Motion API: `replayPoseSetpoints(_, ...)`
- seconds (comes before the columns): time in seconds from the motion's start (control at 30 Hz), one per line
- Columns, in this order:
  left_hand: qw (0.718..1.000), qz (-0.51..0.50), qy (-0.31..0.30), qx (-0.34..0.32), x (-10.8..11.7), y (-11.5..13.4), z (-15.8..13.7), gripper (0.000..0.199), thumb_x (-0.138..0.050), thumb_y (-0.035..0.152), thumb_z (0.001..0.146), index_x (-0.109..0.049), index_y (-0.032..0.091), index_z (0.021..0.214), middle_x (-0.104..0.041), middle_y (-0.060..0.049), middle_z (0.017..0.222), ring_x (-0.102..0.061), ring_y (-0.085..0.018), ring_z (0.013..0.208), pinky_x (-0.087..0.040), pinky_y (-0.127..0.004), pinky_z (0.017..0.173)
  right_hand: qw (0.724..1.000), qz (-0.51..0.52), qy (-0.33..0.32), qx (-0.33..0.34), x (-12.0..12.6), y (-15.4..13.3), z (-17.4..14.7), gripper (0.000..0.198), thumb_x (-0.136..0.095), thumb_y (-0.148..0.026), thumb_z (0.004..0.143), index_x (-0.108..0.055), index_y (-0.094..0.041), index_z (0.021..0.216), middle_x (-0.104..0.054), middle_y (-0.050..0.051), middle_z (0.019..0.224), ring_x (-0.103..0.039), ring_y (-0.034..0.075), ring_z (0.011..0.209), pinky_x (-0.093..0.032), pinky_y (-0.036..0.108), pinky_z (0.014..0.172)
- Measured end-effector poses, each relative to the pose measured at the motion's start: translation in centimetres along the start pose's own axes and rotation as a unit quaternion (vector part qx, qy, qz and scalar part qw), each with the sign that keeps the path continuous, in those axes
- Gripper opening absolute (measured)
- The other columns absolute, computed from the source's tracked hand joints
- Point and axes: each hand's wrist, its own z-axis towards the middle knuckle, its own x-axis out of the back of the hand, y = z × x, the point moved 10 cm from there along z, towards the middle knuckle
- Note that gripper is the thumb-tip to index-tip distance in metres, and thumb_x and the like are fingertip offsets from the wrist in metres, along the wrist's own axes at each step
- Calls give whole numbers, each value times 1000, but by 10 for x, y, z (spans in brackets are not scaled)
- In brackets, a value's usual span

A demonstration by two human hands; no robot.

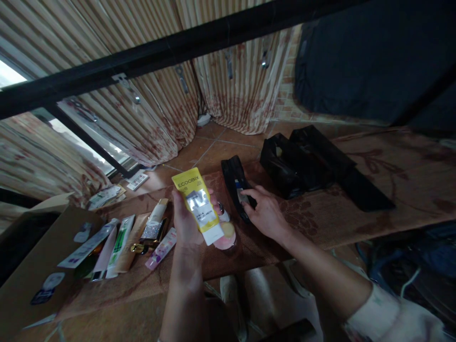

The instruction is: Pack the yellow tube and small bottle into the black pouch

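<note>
My left hand (187, 221) is closed round a yellow squeeze tube (195, 197) with a white cap, its printed face turned up toward me. To its right lies a narrow black pouch (233, 175), its top parted, with something blue and pale showing inside. My right hand (265, 211) has its index finger and thumb at the pouch's near end, with the dark pouch wall between them; its other fingers are partly hidden. Just below the tube, a round pink and yellow container (226, 237) and a small white item (223, 214) sit on the cloth.
Several cosmetic tubes and bottles, among them a green-and-white tube (120, 244) and a glittery bottle (153, 225), lie at left beside a cardboard box (46, 266). A pink tube (160, 249) is nearer. Black bags (285, 164) stand at right. A dark rail (153, 52) crosses above.
</note>
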Motion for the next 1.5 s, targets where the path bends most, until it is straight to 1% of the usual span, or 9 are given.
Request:
replayPoseSetpoints(0.13,1000,10,-10,-12,-2,2,-2,72,-30,77,83,-68,16,87,-63,-7,65,-61,-17,52,-51,-30,50,1000,-1,0,3,0,-1,0,24,-59,-18,83,-66,-23,106,-64,6,104,-62,23,101,-49,36,91)
replayPoseSetpoints(0.37,1000,8,-2,7,-3,0,-3,76,-31,79,81,-68,13,87,-66,-8,66,-62,-17,53,-53,-29,51,1000,-6,-4,1,1,-2,0,24,-58,-19,84,-66,-22,106,-64,7,103,-62,24,101,-49,37,90)
replayPoseSetpoints(0.6,1000,3,-2,18,-1,-1,-1,78,-26,76,85,-70,11,88,-68,-9,67,-65,-17,54,-55,-30,53,1000,-8,-5,3,0,-2,0,23,-58,-19,84,-66,-22,105,-64,6,102,-62,23,98,-49,36,88)
replayPoseSetpoints(0.8,1000,-3,-2,19,-3,-1,-1,78,-26,74,87,-70,9,85,-69,-10,65,-65,-17,52,-55,-30,52,1000,-9,-6,1,0,-3,0,23,-58,-19,84,-66,-21,106,-64,7,101,-62,23,97,-49,36,88)
replayPoseSetpoints(0.97,1000,2,-8,8,-5,2,-2,77,-29,74,86,-70,8,87,-71,-10,66,-66,-18,53,-55,-29,52,1000,-13,-9,-1,0,-3,0,22,-57,-21,85,-67,-20,106,-63,7,101,-62,24,96,-49,36,87)
replayPoseSetpoints(1.13,999,-9,-23,24,-6,0,-2,78,-24,70,90,-70,7,89,-71,-12,68,-66,-18,54,-56,-29,54,1000,-5,-9,-1,0,-4,0,23,-57,-20,86,-66,-20,106,-64,7,101,-62,24,97,-49,36,88)
replayPoseSetpoints(1.33,998,-23,-46,35,-8,-3,-1,73,-28,67,89,-70,7,92,-71,-12,70,-66,-19,56,-55,-31,55,1000,-7,-6,5,0,-3,0,23,-57,-20,85,-66,-20,106,-64,7,101,-62,24,97,-49,36,88)
replayPoseSetpoints(1.5,997,-25,-63,43,-6,-4,0,64,-36,60,87,-70,7,95,-72,-12,75,-68,-20,61,-56,-32,59,1000,-14,-8,3,-1,-3,0,22,-58,-20,85,-66,-20,106,-64,7,102,-62,24,98,-49,37,88)
